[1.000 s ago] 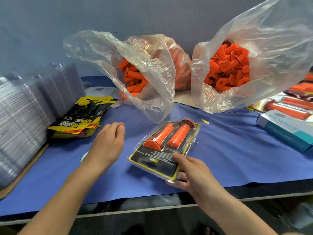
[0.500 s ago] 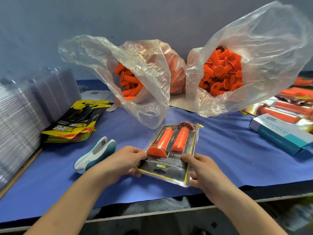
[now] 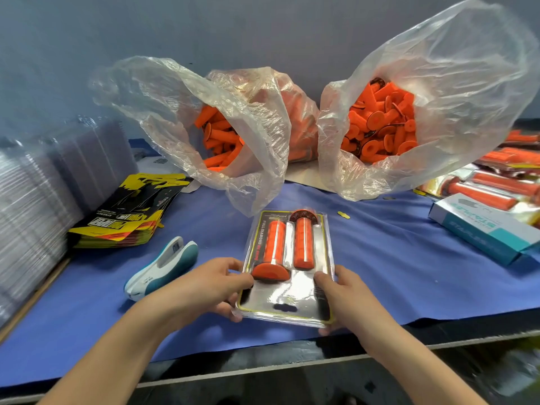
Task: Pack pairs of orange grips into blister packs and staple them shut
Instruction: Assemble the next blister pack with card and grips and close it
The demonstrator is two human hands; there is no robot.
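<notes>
A clear blister pack (image 3: 287,299) with a black and yellow card lies at the table's front edge, holding two orange grips (image 3: 273,247) side by side. My left hand (image 3: 201,287) grips its left edge, thumb on top. My right hand (image 3: 342,296) grips the right edge, thumb on the plastic. A white and teal stapler (image 3: 160,268) lies on the blue cloth just left of my left hand, untouched.
Two open plastic bags of loose orange grips, left (image 3: 222,141) and right (image 3: 382,124), stand behind. Printed cards (image 3: 128,214) and stacked empty blisters (image 3: 32,206) sit left. A teal staple box (image 3: 485,226) and finished packs (image 3: 502,182) sit right.
My left hand moved off the stapler and took the pack's left edge. Both hands turned the pack from slanted to square with me and drew it nearer the front edge.
</notes>
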